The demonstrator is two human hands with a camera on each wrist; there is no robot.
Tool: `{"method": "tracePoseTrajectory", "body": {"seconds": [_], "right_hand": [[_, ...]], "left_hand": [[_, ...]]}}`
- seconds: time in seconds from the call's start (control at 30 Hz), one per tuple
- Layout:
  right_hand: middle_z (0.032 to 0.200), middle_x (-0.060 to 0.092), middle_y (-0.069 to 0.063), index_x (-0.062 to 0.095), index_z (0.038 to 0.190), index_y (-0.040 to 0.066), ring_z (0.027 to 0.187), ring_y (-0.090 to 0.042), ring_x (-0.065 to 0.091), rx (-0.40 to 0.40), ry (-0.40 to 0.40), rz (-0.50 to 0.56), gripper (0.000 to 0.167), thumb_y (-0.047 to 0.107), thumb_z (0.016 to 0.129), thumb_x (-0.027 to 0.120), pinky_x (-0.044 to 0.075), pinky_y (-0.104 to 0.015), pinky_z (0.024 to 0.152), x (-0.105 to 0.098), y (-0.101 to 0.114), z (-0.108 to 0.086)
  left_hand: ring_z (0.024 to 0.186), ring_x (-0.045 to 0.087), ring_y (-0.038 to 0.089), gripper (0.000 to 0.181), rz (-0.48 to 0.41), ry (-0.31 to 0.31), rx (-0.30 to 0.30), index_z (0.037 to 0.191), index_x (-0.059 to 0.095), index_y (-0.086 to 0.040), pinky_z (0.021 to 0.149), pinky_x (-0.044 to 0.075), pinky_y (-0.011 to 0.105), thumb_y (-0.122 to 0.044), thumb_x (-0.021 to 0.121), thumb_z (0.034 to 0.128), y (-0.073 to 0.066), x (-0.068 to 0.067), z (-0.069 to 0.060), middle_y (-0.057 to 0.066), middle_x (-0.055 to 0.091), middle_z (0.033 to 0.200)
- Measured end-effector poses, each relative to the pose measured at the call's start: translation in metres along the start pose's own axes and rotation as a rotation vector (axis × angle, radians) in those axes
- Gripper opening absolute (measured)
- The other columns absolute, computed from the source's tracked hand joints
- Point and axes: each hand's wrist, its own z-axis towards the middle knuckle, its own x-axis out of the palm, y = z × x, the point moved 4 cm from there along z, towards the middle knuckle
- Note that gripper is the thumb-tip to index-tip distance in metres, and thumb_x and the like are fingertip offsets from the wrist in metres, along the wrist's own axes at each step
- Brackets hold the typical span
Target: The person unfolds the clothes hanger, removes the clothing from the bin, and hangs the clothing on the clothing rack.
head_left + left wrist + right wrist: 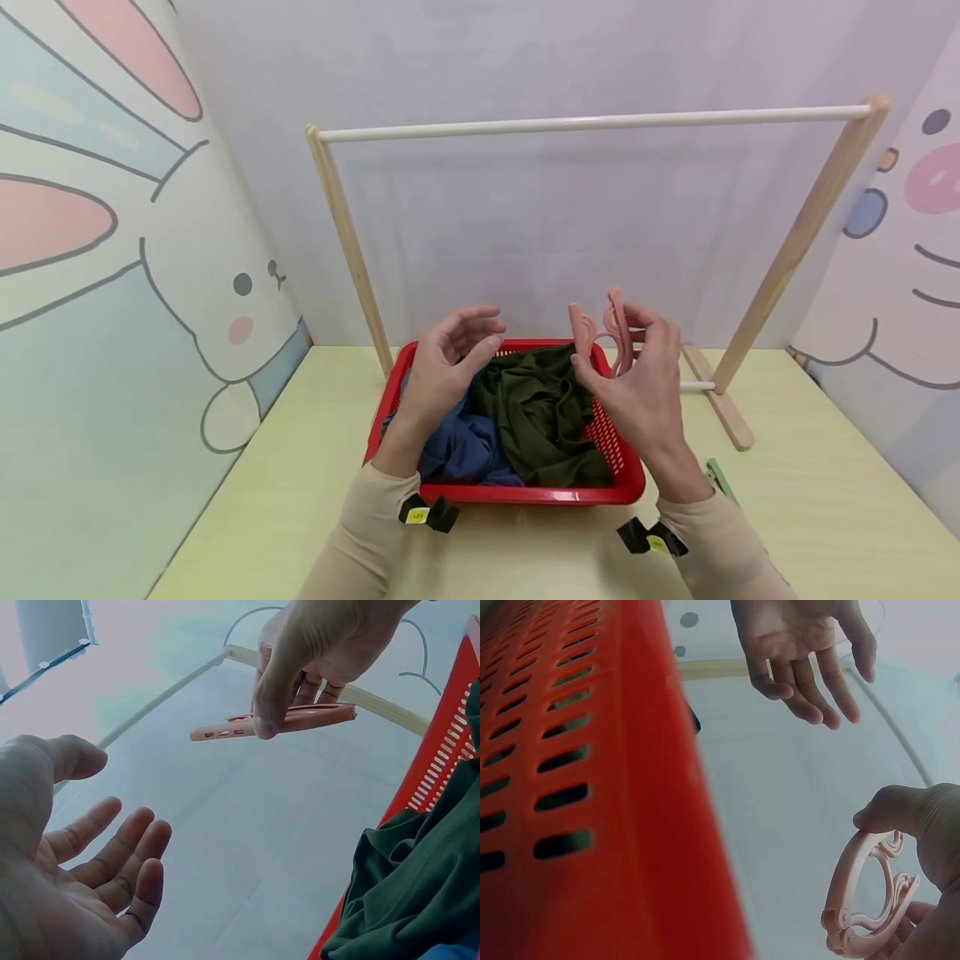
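Between the thumb and fingers of my right hand [647, 387] is a pink folding clothes hanger [621, 329], held above the right side of the red basket. The right wrist view shows this pink hanger [847, 889] folded into a curved loop, hinged at one end. My left hand [442, 358] hovers over the basket's left side, fingers loosely bent and holding nothing. The red basket [540, 495] contains a dark green cloth [532, 408] and a blue cloth [465, 446], both crumpled. My left forearm hides part of the blue cloth.
Behind the basket stands a wooden rack with a white top rail [592, 123] and a right foot [720, 400] on the table [285, 500]. A green object [720, 479] lies near my right wrist, partly hidden. Walls with cartoon animals flank the table.
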Motion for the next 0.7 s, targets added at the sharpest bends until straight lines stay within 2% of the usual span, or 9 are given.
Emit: {"method": "tracePoseTrajectory", "body": {"seconds": [0.13, 0.37, 0.7], "right_hand": [[0.147, 0.050, -0.023, 0.047, 0.156, -0.005, 0.121, -0.037, 0.053, -0.017, -0.002, -0.017, 0.086, 0.014, 0.087, 0.095, 0.046, -0.044, 0.093, 0.002, 0.002, -0.001], [0.146, 0.048, -0.025, 0.047, 0.155, -0.005, 0.119, -0.037, 0.053, -0.041, 0.024, -0.011, 0.088, 0.014, 0.085, 0.096, 0.046, -0.043, 0.093, 0.010, 0.005, -0.007], [0.145, 0.048, -0.028, 0.046, 0.156, -0.007, 0.118, -0.037, 0.052, -0.093, 0.057, -0.028, 0.092, 0.012, 0.082, 0.099, 0.046, -0.041, 0.091, 0.022, 0.009, -0.014]], "left_hand": [[0.117, 0.071, 0.029, 0.038, 0.044, 0.002, -0.034, 0.146, 0.068, -0.007, 0.096, 0.058, 0.031, -0.011, 0.070, 0.1083, 0.004, 0.003, -0.003, 0.019, 0.073, 0.134], [0.109, 0.073, 0.022, 0.033, 0.146, 0.006, -0.068, 0.139, 0.075, -0.009, 0.089, 0.058, 0.034, -0.019, 0.073, 0.1076, 0.011, 0.014, -0.004, 0.009, 0.077, 0.128], [0.103, 0.074, 0.022, 0.030, 0.163, -0.017, -0.068, 0.134, 0.078, -0.009, 0.087, 0.059, 0.032, -0.022, 0.075, 0.1070, 0.012, 0.028, -0.006, 0.008, 0.079, 0.122]]}}
